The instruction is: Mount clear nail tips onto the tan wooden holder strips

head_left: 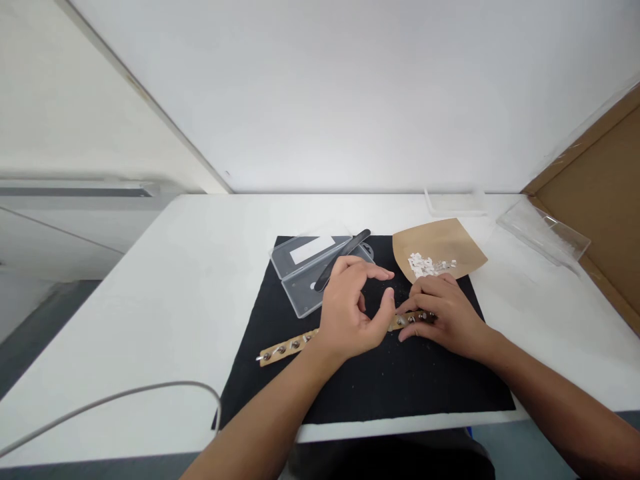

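Observation:
A narrow tan strip with a row of shiny metal round pieces lies slanted across a black mat. Its middle is hidden behind my left hand, whose thumb and index finger are spread apart with nothing visible between them. That hand's other fingers are curled and partly hidden. My right hand grips the strip's right end between thumb and fingers. Just beyond it, small white pieces lie on a sheet of brown paper.
Behind my left hand is an opened clear plastic case with a white label; a dark nail-file-shaped stick rests across it. Clear trays stand at the right back near a brown board. A grey cable crosses the left front.

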Tool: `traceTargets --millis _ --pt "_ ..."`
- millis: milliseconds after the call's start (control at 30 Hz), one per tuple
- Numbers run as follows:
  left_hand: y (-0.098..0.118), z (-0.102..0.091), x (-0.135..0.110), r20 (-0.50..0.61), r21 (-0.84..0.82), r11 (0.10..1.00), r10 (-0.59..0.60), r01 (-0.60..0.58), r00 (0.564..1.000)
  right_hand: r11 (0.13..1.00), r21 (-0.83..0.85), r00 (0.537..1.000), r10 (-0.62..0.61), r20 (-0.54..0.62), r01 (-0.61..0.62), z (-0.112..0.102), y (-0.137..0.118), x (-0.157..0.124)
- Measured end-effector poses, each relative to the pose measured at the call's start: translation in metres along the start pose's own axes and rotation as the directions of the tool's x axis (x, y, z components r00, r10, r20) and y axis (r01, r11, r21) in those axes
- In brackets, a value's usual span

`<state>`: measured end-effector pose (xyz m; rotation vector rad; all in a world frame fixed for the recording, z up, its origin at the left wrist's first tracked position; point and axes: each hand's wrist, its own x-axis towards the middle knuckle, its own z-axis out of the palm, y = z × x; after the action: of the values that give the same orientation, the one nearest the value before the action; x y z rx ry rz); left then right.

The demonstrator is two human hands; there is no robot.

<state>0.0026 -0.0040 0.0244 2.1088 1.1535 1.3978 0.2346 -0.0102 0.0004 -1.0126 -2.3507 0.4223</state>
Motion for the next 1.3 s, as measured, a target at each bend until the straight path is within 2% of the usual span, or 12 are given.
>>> traceTargets --millis 367,600,867,1067,1300 --pt "0.001 -0.0006 0.0009 0.021 0.017 1.0 0.01 -0.01 1.0 1.0 -0.029 0.999 0.001 0.033 0.0 -0.0013 -0.004 0.0013" --pt "0.0005 0.0006 0.0011 0.011 0.01 1.0 0.011 -0.011 1.0 0.993 -0.112 0.999 -0.03 0.015 0.031 -0.0005 -0.0056 0.0001" --pt "-0.0013 0.0015 -0.0002 -0.034 0.011 1.0 0.004 -0.003 0.999 0.999 0.036 1.0 -0.023 0.002 0.023 -0.0068 -0.0075 0.0012" --pt "-0.002 0.0032 0.0001 -0.077 0.009 1.0 -0.02 0.021 0.997 1.0 0.008 0.999 0.004 0.048 -0.004 -0.0043 -0.0055 0.0011" --pt "-0.003 0.0048 -0.0001 -0.075 0.021 0.999 -0.023 0.025 0.997 0.999 -0.026 0.995 0.04 0.09 -0.038 -0.0058 -0.0098 0.0014"
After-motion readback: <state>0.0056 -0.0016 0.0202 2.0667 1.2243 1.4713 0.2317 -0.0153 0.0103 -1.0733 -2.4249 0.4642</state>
